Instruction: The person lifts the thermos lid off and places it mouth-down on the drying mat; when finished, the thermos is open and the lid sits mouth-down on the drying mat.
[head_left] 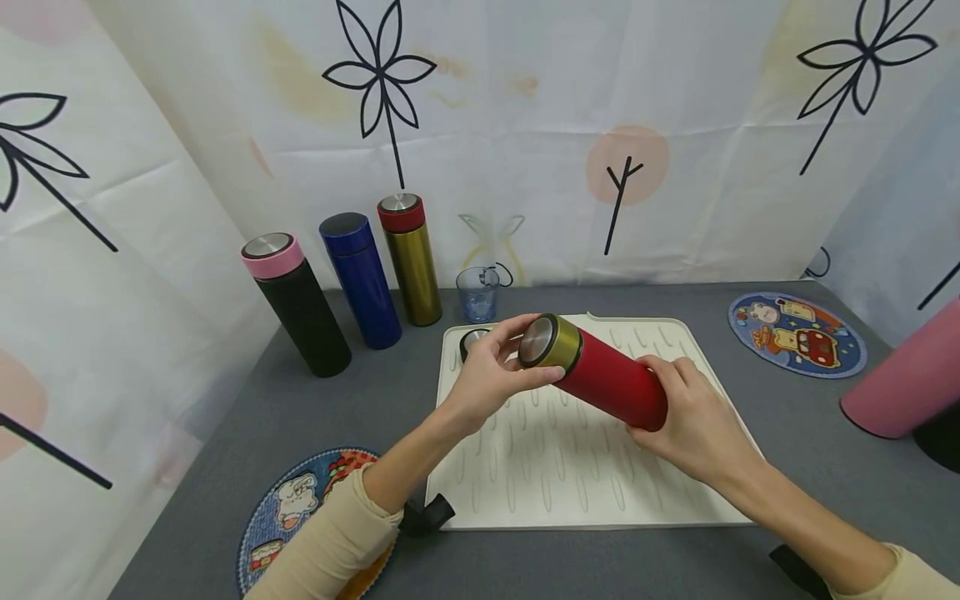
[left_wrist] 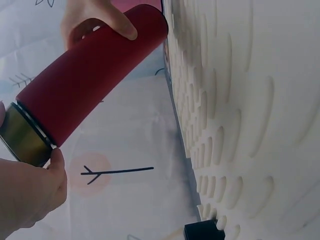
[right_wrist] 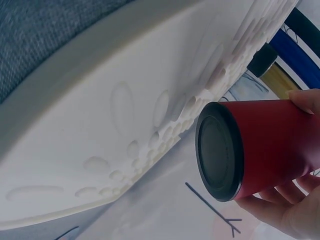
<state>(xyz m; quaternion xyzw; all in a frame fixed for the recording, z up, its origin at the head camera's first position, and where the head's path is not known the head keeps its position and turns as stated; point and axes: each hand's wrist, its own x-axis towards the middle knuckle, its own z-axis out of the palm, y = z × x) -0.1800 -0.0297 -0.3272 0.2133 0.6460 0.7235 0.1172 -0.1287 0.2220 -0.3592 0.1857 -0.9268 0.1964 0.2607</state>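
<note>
A red thermos bottle (head_left: 611, 375) with a gold lid (head_left: 567, 343) is held tilted above the white ridged mat (head_left: 540, 475). My left hand (head_left: 486, 377) grips the gold lid between thumb and fingers. Around the base end of the red body curl the thumb and fingers of my right hand (head_left: 693, 421). The right wrist view shows the bottle's black bottom (right_wrist: 217, 152). Partly hidden behind my left hand, a dark lid (head_left: 471, 340) with a silver top stands on the mat; it also shows in the left wrist view.
Black-and-pink (head_left: 303, 317), blue (head_left: 363, 287) and gold-and-red (head_left: 412, 267) thermoses stand at the back left, beside a clear glass (head_left: 477, 296). Round cartoon mats lie front left (head_left: 288, 500) and back right (head_left: 798, 335). A pink cylinder (head_left: 907, 375) is at the right edge.
</note>
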